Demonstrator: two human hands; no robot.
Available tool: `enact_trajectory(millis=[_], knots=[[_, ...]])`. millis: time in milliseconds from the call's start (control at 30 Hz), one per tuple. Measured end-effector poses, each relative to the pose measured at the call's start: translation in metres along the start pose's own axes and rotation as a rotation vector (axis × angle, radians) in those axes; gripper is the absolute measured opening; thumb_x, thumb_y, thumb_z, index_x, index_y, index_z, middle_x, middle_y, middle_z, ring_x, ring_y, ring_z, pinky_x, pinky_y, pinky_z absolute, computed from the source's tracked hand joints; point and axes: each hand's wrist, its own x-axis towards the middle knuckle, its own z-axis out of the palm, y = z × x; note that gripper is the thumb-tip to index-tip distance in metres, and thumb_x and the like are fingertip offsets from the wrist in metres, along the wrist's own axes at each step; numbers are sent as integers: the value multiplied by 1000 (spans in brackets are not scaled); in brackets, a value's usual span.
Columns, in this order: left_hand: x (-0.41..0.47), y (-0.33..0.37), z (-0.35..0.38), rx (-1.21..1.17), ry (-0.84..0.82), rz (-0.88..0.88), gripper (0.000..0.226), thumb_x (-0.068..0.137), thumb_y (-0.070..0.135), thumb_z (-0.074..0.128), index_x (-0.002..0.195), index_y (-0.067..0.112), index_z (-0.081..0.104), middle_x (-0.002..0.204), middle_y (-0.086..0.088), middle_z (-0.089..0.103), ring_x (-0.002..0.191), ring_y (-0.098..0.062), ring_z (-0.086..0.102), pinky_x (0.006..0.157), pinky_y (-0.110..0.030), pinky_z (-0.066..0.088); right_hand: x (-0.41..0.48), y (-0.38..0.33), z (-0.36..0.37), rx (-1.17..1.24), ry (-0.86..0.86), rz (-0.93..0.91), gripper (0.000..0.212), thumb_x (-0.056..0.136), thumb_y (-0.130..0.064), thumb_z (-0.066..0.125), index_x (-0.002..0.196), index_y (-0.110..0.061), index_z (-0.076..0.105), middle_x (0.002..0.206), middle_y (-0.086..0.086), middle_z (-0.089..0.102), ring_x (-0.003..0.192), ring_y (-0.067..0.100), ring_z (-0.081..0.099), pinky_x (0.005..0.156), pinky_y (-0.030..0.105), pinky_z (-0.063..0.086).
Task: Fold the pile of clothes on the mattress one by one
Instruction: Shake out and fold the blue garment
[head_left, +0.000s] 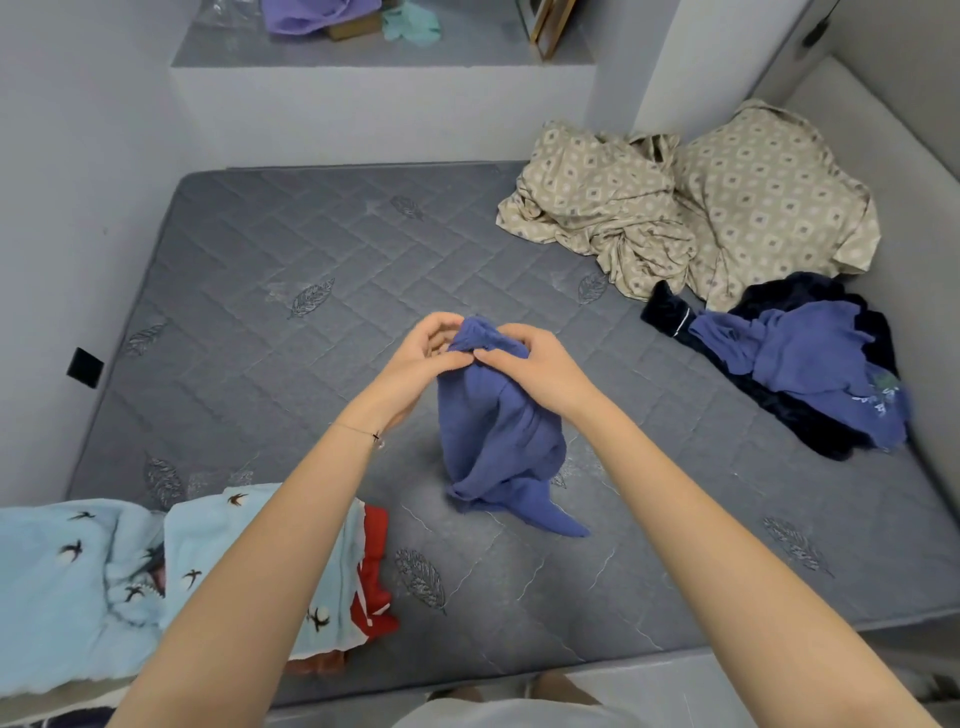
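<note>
Holding blue garment (498, 441) bunched above the mattress (311, 260) centre; its lower end rests on the mattress. Left hand (428, 358) and right hand (540, 371) both pinch its top edge, fingers (482, 356) curled, close together.

Step judged: finding an edge to open it out. To do it well: work the hands apart along one hem, shake it flat, lay it on the mattress centre before creasing.

Pile (800, 364) lies at the mattress right edge; beige cloth (675, 208) at its far right corner; bird-print cloth (78, 571) at its near left corner.

No label, brand or writing legible.
</note>
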Motion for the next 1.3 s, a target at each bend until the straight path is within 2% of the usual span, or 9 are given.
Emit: enact_trajectory(millis=[100,233,467,567,667,800,1000,1167,1300], knots=[[-10,-5,-14,-28,-173,-156,48,82,5,65,125,23,54,122,8,65,118,-5,57,98,-18,45,-4,-10,4,118,-125,16,13,93,-26,61,88,-26,74,92,-1,75,88,7,67,81,23,53],[-24,-16,-22,173,-216,-256,34,90,18,65,119,35,58,119,16,67,117,-4,59,95,-17,48,-6,-20,12,468,-121,103,16,96,-24,57,94,-13,69,92,5,73,88,17,68,80,27,56],[-25,1,-47,-101,-137,-285,30,78,32,74,100,12,72,101,-5,74,90,-15,71,74,-21,55,-26,9,-10,920,-43,311,24,91,-31,60,100,-12,71,96,8,74,86,23,72,71,30,58],[-6,3,-36,126,-242,-350,39,68,44,81,93,15,76,98,-4,74,87,-16,69,72,-22,54,-37,40,-25,1003,38,397,26,83,-34,66,91,-12,77,95,9,74,83,23,72,66,30,58],[23,-25,-9,561,-159,-387,30,82,33,76,87,4,70,81,0,67,76,-14,59,64,-21,45,-46,79,-45,799,183,418,22,93,-26,60,106,-10,67,102,9,73,84,20,71,68,26,56],[55,-81,51,705,-74,-311,12,86,14,70,82,2,67,77,-3,62,72,-11,51,66,-24,39,-54,144,-75,258,298,439,13,98,-22,54,103,-12,62,102,3,65,88,14,60,68,19,46],[92,-182,141,718,56,-324,35,87,11,70,121,4,63,122,-12,63,110,-23,56,94,-21,37,-41,244,-128,-14,396,475,22,99,-22,51,79,-15,45,71,-2,47,70,17,45,66,29,32],[109,-270,184,796,90,-430,43,94,25,61,135,15,54,138,-5,56,128,-23,50,111,-36,34,-20,333,-159,-179,290,594,27,101,-27,47,118,-8,52,114,17,63,104,35,58,79,38,40],[98,-331,196,934,94,-502,52,97,35,53,146,22,41,151,-2,42,140,-22,35,116,-46,22,-18,396,-169,-274,280,709,31,101,-26,43,128,-12,48,121,19,61,109,39,57,79,38,41]])
